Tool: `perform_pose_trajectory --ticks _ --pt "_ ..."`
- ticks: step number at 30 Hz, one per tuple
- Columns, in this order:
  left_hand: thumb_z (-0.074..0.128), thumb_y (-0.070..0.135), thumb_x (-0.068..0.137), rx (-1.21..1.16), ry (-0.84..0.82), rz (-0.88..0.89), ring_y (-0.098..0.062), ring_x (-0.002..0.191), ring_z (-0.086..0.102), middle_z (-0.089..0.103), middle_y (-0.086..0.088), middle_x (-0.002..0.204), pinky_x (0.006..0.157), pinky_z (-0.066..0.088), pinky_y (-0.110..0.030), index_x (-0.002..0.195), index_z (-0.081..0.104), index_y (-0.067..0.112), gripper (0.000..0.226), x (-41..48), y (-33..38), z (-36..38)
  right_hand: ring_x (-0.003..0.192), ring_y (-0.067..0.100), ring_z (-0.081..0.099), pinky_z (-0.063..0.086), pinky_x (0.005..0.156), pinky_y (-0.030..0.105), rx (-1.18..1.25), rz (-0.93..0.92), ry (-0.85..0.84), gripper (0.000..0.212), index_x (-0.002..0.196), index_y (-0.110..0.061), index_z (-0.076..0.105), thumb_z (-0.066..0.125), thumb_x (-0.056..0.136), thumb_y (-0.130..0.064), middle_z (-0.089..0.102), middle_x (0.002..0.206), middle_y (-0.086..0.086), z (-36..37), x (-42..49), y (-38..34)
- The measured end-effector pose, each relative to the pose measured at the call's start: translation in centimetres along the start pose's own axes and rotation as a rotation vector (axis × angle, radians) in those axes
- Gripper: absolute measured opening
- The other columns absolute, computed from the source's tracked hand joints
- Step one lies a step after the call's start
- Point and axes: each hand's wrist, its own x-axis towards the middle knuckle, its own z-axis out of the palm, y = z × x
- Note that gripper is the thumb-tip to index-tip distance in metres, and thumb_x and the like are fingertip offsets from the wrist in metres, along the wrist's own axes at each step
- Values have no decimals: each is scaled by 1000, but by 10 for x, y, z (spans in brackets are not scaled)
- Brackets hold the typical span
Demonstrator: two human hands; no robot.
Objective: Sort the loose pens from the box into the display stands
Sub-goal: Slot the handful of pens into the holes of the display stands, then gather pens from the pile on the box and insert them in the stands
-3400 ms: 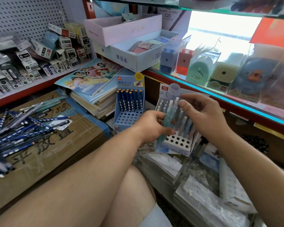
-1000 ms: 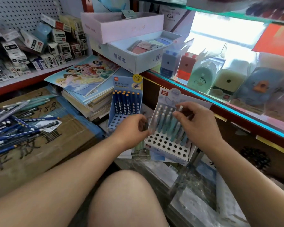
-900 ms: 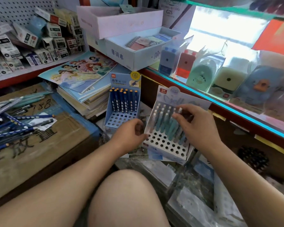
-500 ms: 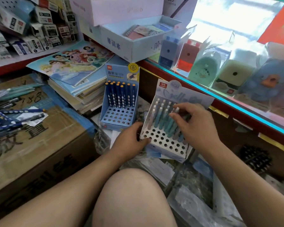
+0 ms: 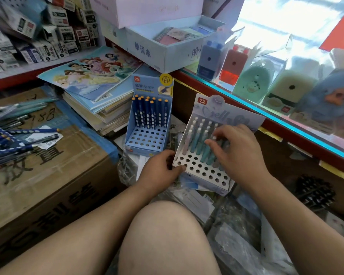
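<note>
A pale display stand (image 5: 204,172) with a holed face leans in front of my knee, its back rows filled with teal and grey pens (image 5: 197,139). My left hand (image 5: 159,170) grips the stand's lower left corner, thumb on the holed face. My right hand (image 5: 238,153) lies over the pens in the stand, fingers spread and bent onto their tops; its thumb is hidden. To the left stands a blue display stand (image 5: 147,140) with dark blue dotted pens (image 5: 150,113) in its back rows. Loose pens (image 5: 12,135) lie on a cardboard box (image 5: 48,175) at the left.
A stack of picture books (image 5: 91,80) sits behind the blue stand. A glass counter with a red edge (image 5: 286,124) runs along the right, with boxed sharpeners (image 5: 209,62) on it. Plastic-wrapped packs (image 5: 236,235) cover the floor. Small boxes (image 5: 48,46) fill the left shelf.
My left hand, which held a bundle of pens at first, now grips the pale stand's corner. My right hand has stayed on the pens in the stand. The view has tipped downward.
</note>
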Motion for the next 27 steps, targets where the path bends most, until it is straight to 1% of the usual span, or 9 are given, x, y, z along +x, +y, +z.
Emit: perform_pose_trajectory --ticks 3,6,8,11,15,19,22,24,27 --pt "79 39 84 2 1 0 -5 99 69 74 15 109 92 58 -39 119 67 29 39 0 1 0 97 14 55 45 87 34 -98 -46 -3 22 106 -22 73 66 93 -37 70 100 -4 3 2 2" --pt "79 39 84 2 -1 -5 -5 99 69 74 15 109 93 58 -39 119 67 28 39 0 1 0 95 14 55 43 84 33 -111 -32 12 22 108 -21 73 71 91 -34 70 100 -3 3 4 1" --pt "79 40 84 19 3 -6 -6 99 69 73 15 109 92 58 -39 118 67 29 38 0 2 -1 92 11 52 40 80 30 -120 -34 14 17 103 -22 71 72 91 -34 69 97 -3 4 5 0" --pt "78 40 85 61 -5 -2 -8 98 68 73 13 110 91 58 -38 117 67 26 36 1 5 -2 93 7 46 36 81 28 -139 -34 -13 17 101 -23 70 71 91 -37 68 98 -4 4 6 1" --pt "76 39 88 108 -25 21 -11 100 67 71 8 116 92 57 -37 127 61 23 44 0 12 -9 104 14 53 44 90 33 -48 19 9 25 111 -21 69 72 90 -36 67 107 -4 0 -1 -3" --pt "71 41 92 154 18 32 -11 103 63 66 6 121 90 55 -31 136 56 22 50 -7 21 -33 111 12 53 46 94 34 98 44 22 30 119 -23 67 70 92 -34 65 116 -6 -9 -9 -14" --pt "71 37 93 212 50 57 -10 102 62 64 5 121 91 55 -33 139 53 24 50 -19 30 -68 120 10 48 45 100 35 228 17 -82 41 131 -32 59 67 92 -40 57 125 -13 -13 -12 -33" --pt "71 38 92 269 92 82 -11 104 61 61 4 125 92 54 -34 140 52 25 53 -32 34 -98 125 4 43 41 103 31 327 -41 -176 54 139 -39 50 69 89 -46 48 134 -18 -13 -10 -51" --pt "73 45 90 377 154 73 -13 123 55 51 4 142 101 46 -29 147 45 27 66 -64 29 -150 133 -3 34 37 110 26 416 -149 -336 82 150 -46 33 70 79 -61 32 149 -23 -9 0 -84"
